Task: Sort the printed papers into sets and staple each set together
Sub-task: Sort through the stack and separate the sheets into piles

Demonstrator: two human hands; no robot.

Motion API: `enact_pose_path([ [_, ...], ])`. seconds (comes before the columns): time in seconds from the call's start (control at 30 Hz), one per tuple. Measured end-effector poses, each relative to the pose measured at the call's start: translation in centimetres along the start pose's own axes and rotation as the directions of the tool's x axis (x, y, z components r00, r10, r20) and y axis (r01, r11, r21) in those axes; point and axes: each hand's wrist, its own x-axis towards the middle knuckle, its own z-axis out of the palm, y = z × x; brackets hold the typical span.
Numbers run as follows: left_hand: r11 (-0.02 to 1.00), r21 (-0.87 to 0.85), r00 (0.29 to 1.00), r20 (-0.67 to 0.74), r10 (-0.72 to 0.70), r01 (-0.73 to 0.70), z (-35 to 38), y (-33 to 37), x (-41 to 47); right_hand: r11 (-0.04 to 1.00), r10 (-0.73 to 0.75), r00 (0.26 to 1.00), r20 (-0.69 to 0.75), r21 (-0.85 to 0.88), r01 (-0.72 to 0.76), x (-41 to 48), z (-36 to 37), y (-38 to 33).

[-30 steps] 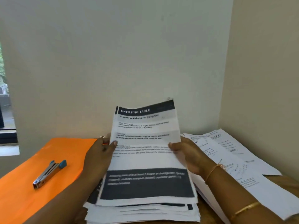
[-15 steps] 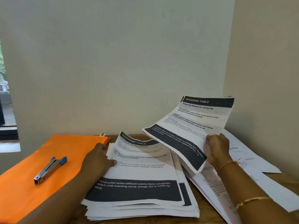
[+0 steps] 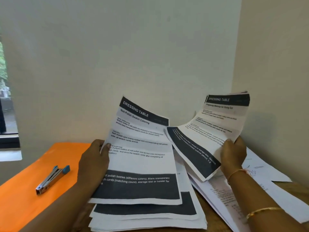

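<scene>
Since half a second ago, left hand (image 3: 93,164) has gone from resting on the pile's edge to raising its top sheet, and the right-hand sheet has swung further right. Left hand: fingers curled behind the left edge, thumb on the printed face, gripping one Nail Polish sheet (image 3: 142,158), tilted up off the stack (image 3: 147,216). Right hand (image 3: 233,153): fingers pinch the right edge of one Makeup sheet (image 3: 215,129), held curved in the air above the right side of the desk. Held sheets, count two: white, each with a dark header band reading "DRESSING TABLE" and a dark footer band in pale type. Left subtitle: "Nail Polish Swatch Coloring"; footer, in part, "polish bottles (different colors), blank transparent". Right subtitle: "Preparing Makeup for Going Out"; footer, in part, "drawer or storage box, lipstick". Stack, one: many sheets of like print lying flat at centre, edges uneven. Loose sheets (image 3: 270,195), several: fanned flat under the right forearm, print too small to read. Stapler (image 3: 51,180), one: silver, blue end, lying on one orange folder (image 3: 21,203) at left, well apart from the papers. Bangles (image 3: 262,210), two, gold, on the right forearm. Table (image 3: 291,185): brown wood, set in a pale wall corner.
</scene>
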Motion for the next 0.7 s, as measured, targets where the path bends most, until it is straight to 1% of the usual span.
enact_pose_path([
  [0.1, 1.000, -0.019, 0.999, -0.038, 0.003, -0.004, -0.1, 0.3, 0.0, 1.000, -0.003, 1.000, -0.015, 0.001, 0.003, 0.2, -0.1, 0.2],
  [0.23, 1.000, -0.028, 0.999, -0.051, 0.004, -0.005, 0.0, 0.2, 0.1, 1.000, -0.005, 0.999, -0.036, 0.021, 0.006, 0.4, -0.2, 0.2],
  [0.33, 0.999, -0.040, 0.999, -0.053, 0.006, -0.009, 0.0, 0.1, 0.0, 0.999, 0.011, 1.000, -0.015, 0.042, -0.010, 0.4, -0.2, 0.3],
  [0.4, 0.999, -0.046, 0.998, -0.055, 0.009, -0.012, 0.0, 0.1, 0.0, 0.997, 0.046, 0.999, 0.017, 0.065, -0.047, 0.4, -0.1, 0.3],
  [0.47, 0.999, -0.042, 0.998, -0.054, 0.010, -0.013, 0.1, 0.0, 0.0, 0.984, 0.118, 0.988, 0.098, 0.122, -0.129, 0.4, 0.1, 0.5],
  [0.53, 0.999, -0.037, 0.999, -0.051, 0.014, -0.016, 0.2, 0.0, 0.0, 0.957, 0.194, 0.950, 0.244, 0.167, -0.238, 0.1, 0.5, 0.3],
  [0.6, 0.999, -0.039, 0.999, -0.045, 0.023, -0.024, 0.2, 0.0, 0.0, 0.922, 0.231, 0.884, 0.406, 0.200, -0.332, -0.3, 1.0, 0.1],
  [0.7, 0.998, -0.064, 0.999, -0.027, 0.025, -0.027, 0.3, 0.0, -0.2, 0.881, 0.214, 0.754, 0.621, 0.211, -0.424, -1.3, 1.6, -0.1],
])
